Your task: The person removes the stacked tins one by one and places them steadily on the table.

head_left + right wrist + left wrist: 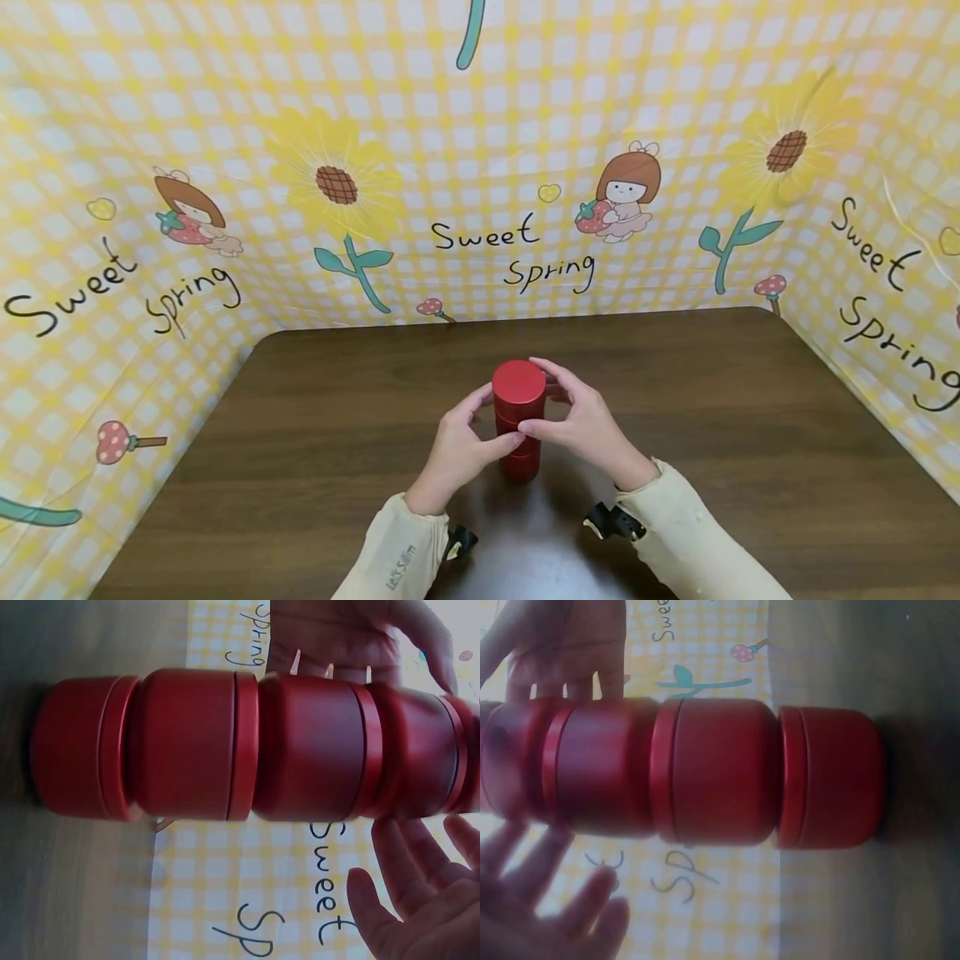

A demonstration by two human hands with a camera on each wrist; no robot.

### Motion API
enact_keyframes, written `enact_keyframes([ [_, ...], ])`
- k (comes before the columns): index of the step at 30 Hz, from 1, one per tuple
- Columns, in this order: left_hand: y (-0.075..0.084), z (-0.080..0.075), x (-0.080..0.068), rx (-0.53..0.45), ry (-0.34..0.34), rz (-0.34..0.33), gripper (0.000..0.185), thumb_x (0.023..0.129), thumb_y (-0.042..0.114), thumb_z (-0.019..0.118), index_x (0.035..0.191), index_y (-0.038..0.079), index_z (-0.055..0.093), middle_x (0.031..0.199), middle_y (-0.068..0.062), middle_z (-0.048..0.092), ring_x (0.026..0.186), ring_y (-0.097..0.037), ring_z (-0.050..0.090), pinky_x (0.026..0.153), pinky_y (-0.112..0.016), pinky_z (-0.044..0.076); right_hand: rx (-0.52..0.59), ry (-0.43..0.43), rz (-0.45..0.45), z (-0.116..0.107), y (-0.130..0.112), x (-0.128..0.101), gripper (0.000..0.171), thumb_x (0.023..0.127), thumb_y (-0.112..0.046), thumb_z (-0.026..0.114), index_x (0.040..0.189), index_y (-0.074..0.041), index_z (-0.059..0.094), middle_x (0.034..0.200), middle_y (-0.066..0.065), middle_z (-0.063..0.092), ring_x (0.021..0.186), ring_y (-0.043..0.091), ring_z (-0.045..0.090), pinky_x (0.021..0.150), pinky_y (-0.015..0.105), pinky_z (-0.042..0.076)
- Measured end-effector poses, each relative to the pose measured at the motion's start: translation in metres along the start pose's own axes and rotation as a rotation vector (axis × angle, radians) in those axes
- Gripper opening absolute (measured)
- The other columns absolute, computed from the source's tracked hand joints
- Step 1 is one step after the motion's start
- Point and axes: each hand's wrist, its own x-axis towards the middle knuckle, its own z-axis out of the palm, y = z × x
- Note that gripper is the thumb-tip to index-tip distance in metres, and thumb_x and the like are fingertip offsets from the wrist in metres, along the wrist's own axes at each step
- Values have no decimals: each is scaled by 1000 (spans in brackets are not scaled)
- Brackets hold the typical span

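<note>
A stack of round red tins [519,417] stands upright on the brown table [750,417], near its front middle. My left hand [461,442] is at the stack's left side, its thumb touching the front of the stack. My right hand [581,417] cups the right and back of the top tin, thumb also at the front. In the left wrist view the stack [720,772] fills the frame, and my left hand [547,900] shows spread, nearly straight fingers beside the upper tins. The right wrist view shows the stack [225,746] with my right hand [420,892] open-palmed beside it.
A yellow checked cloth backdrop [480,208] printed with sunflowers and "Sweet Spring" walls the table on the left, back and right. Bare tabletop lies on both sides of the stack. Cream sleeves [405,554] cover both forearms.
</note>
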Motion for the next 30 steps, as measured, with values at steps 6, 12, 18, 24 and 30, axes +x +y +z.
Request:
enact_keyframes([
  [6,0,7,0,-9,18,14,57,76,16,77,127,-1,57,118,-16,63,107,-33,55,89,-58,42,-11,5,-7,5,-2,0,70,77,-17,79,138,-4,48,125,11,60,108,28,56,89,44,46],
  [12,2,8,1,-8,30,8,54,75,14,79,123,0,58,113,-14,64,102,-31,56,87,-58,44,-6,2,2,9,-6,0,71,76,-17,80,138,-4,47,124,12,60,105,28,55,86,44,46],
  [18,4,8,1,-13,32,0,54,75,15,79,122,-2,59,111,-15,65,100,-31,57,87,-56,45,4,6,5,10,-7,0,71,76,-17,80,138,-5,48,124,12,60,105,27,55,86,44,46],
  [24,3,11,1,-48,17,-37,54,77,15,77,124,0,58,114,-14,64,103,-32,56,90,-57,43,2,36,-2,10,-7,0,71,76,-14,80,138,-5,47,122,12,60,102,27,55,82,42,48],
  [30,3,11,2,-49,15,-55,55,78,15,77,127,0,56,117,-15,63,105,-31,55,91,-56,42,3,54,-15,10,-8,3,71,75,-12,80,138,-6,48,122,12,60,101,27,56,81,42,50],
])
